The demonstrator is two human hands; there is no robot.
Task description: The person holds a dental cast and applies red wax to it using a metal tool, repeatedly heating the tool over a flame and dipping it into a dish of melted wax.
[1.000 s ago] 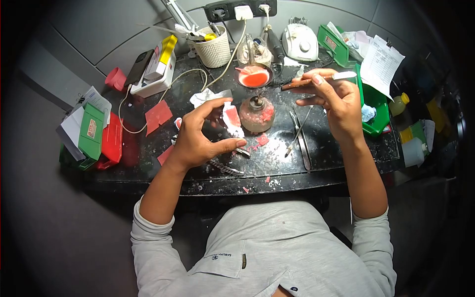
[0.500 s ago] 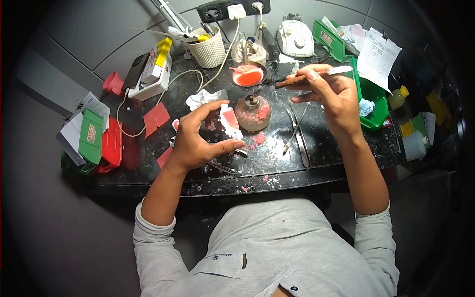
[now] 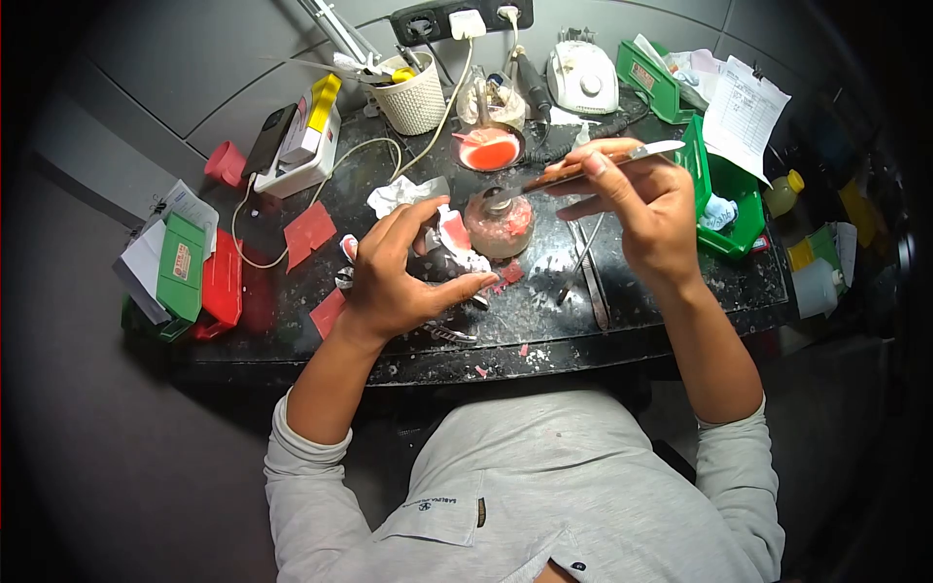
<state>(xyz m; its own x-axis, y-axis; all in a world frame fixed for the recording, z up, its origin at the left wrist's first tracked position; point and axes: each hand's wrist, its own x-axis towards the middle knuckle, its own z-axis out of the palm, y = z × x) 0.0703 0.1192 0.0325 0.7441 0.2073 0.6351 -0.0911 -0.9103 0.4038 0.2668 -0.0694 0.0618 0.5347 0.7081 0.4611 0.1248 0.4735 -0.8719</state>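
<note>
Our left hand [image 3: 403, 282] curls its fingers [image 3: 408, 219] about halfway closed around a cast [image 3: 452, 238]. The thumb lies under it and the forefinger arches over its top. The cast is lumpy, chalky white with a pink waxy patch, and sits on a dark rounded base. It is held just above the desk [image 3: 544, 321], right beside the lamp [image 3: 505, 228].

Our right hand [image 3: 646, 209] pinches a knife [image 3: 603, 163] between thumb and fingertips, closed tight on its brown handle. The knife is thin and straight, with a flat metal blade at the outer end. Its inner tip rests over the top of the lamp, a squat round glass body smeared pink. The cast lies well apart from the right fingers, across the lamp.

Slim metal tools [image 3: 591, 277] lie flat on the glossy black desk, among pink crumbs.
</note>
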